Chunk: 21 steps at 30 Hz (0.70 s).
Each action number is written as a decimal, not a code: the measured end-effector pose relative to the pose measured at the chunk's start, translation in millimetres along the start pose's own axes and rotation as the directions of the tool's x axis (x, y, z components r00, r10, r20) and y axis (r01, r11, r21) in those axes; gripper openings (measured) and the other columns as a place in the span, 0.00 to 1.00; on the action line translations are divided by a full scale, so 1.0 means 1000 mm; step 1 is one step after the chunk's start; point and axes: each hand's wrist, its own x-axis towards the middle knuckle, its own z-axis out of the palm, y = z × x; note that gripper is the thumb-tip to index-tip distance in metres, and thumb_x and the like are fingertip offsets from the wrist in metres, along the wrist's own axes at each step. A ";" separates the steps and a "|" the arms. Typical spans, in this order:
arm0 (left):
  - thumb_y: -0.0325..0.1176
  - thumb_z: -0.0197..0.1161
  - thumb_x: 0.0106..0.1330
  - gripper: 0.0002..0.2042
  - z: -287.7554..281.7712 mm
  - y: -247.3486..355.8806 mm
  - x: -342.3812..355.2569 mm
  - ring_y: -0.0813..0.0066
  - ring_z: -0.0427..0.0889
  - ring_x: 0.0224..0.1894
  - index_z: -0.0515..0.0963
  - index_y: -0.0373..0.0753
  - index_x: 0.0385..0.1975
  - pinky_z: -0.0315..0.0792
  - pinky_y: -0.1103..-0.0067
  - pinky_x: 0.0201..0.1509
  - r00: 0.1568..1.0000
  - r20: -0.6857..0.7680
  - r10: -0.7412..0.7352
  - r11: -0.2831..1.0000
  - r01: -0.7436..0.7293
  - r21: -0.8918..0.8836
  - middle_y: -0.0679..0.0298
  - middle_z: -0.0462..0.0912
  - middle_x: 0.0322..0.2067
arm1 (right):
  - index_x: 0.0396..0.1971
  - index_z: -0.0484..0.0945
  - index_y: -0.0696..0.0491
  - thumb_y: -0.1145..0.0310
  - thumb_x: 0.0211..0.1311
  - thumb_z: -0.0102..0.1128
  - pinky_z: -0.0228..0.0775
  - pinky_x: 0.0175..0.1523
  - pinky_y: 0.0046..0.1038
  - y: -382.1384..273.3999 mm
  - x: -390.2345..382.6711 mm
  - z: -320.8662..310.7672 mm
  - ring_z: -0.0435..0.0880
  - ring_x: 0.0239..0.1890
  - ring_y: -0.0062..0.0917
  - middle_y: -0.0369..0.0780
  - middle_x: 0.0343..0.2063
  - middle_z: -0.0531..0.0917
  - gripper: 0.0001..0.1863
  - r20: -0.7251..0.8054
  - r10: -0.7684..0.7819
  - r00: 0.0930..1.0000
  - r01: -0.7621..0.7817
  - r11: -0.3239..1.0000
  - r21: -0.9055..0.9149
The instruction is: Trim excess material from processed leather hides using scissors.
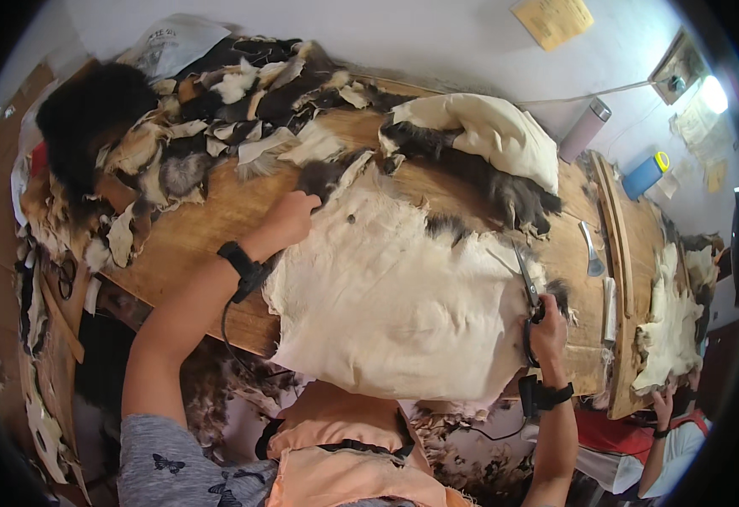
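Observation:
A large cream-coloured hide (386,313) lies skin side up across the wooden table, its near edge hanging over the front. Dark fur shows along parts of its far and right edges. My left hand (289,220) is closed on the hide's far left corner, beside a dark furry flap. On the hide's right side, my right hand (549,334) grips a pair of dark-handled scissors (528,289). Their blades point away from me over the hide's right edge and look parted. Both my wrists wear black bands with cables.
Fur scraps (251,93) heap at the far left, beside a black fur bundle (90,118). A folded pale hide (488,135) lies at the back. Rightward are a metal scraper-like tool (592,249), wooden strips (613,237), two bottles (640,175) and another person's hand (663,407) by a hide.

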 end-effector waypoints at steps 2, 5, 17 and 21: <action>0.29 0.61 0.49 0.14 -0.016 0.000 -0.002 0.50 0.76 0.37 0.76 0.34 0.37 0.70 0.68 0.42 0.994 0.002 0.105 0.994 -0.105 -0.034 0.48 0.77 0.32 | 0.40 0.70 0.54 0.77 0.39 0.67 0.67 0.31 0.29 0.007 -0.002 -0.005 0.76 0.24 0.31 0.41 0.22 0.76 0.23 -0.006 -0.001 1.000 0.002 0.992 0.128; 0.26 0.60 0.52 0.13 -0.047 -0.003 -0.006 0.60 0.78 0.33 0.77 0.33 0.39 0.70 0.74 0.39 0.992 0.117 -0.052 0.975 0.076 -0.211 0.54 0.79 0.32 | 0.40 0.71 0.55 0.79 0.39 0.65 0.63 0.29 0.19 0.026 -0.007 -0.021 0.70 0.25 0.15 0.33 0.23 0.74 0.22 -0.012 0.026 1.000 -0.017 0.877 0.480; 0.21 0.57 0.57 0.10 -0.128 -0.004 0.026 0.82 0.75 0.33 0.77 0.38 0.39 0.70 0.84 0.37 0.965 -0.208 -0.158 0.496 -0.105 -0.862 0.70 0.78 0.32 | 0.44 0.71 0.51 0.73 0.44 0.62 0.68 0.39 0.30 -0.019 0.051 -0.163 0.78 0.31 0.34 0.42 0.27 0.77 0.22 -0.345 -0.196 0.918 0.109 0.961 -0.255; 0.28 0.57 0.61 0.09 -0.164 -0.009 0.088 0.79 0.77 0.34 0.75 0.38 0.41 0.73 0.80 0.37 0.953 -0.284 -0.106 0.540 -0.185 -0.821 0.68 0.79 0.35 | 0.49 0.68 0.47 0.59 0.51 0.59 0.67 0.46 0.35 -0.056 0.126 -0.208 0.78 0.42 0.43 0.45 0.38 0.80 0.24 -0.433 -0.271 0.860 0.017 0.862 -0.506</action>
